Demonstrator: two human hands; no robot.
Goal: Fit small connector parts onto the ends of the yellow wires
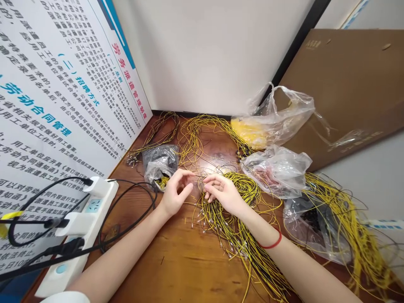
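My left hand [175,192] hovers over the table with its thumb apart from the curled fingers. Its fingertips are close to a thin wire; I see nothing clearly gripped there. Facing it, my right hand [225,194] has thumb and fingers closed in a pinch at a thin wire. Just beneath my right hand and forearm lies a large bundle of yellow and black wires [252,252], with small silvery ends [235,246] at its left side. Left of my left hand is a small clear plastic bag [159,162] holding small yellow and dark pieces.
More yellow and black wires [192,130] lie along the back wall and hang at the right [353,227]. Plastic bags with yellow [252,132], reddish [271,174] and black contents [315,227] stand right. A power strip [91,227] with black cables is at left; a cardboard sheet [347,80] leans right.
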